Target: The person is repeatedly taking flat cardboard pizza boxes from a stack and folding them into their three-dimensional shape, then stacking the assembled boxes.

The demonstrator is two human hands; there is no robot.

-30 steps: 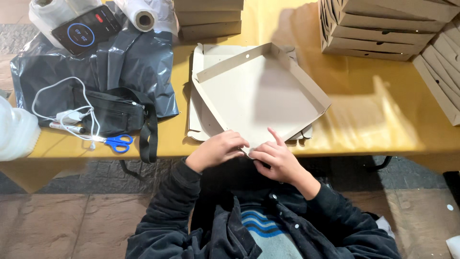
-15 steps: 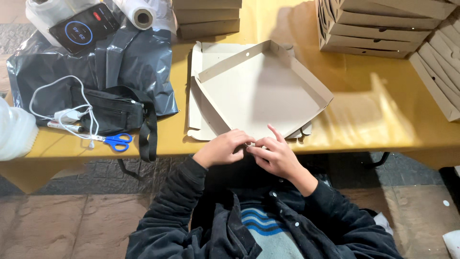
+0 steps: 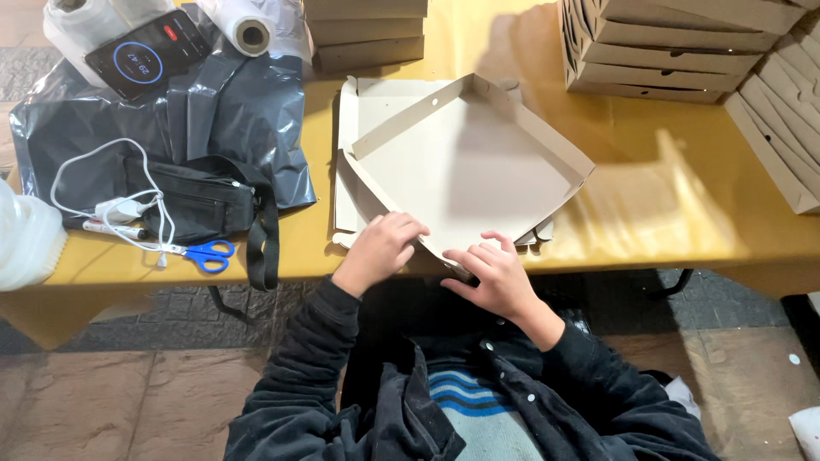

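A half-folded brown cardboard box (image 3: 465, 166) with raised side walls lies turned like a diamond on the yellow table (image 3: 649, 222), on top of flat cardboard blanks (image 3: 359, 111). My left hand (image 3: 383, 246) and my right hand (image 3: 489, 273) both pinch the box's near corner, which reaches past the table's front edge. The fingers of both hands curl around the corner flaps.
Stacks of folded boxes stand at the back middle (image 3: 366, 34) and back right (image 3: 683, 47). On the left lie grey plastic bags (image 3: 231, 119), a black pouch (image 3: 201, 205), blue scissors (image 3: 207, 253), a white cable (image 3: 111, 209), a phone (image 3: 145, 55) and film rolls (image 3: 243, 26).
My hands have moved up from my lap onto the box's near corner, and the view has shifted slightly. The box has hardly moved.
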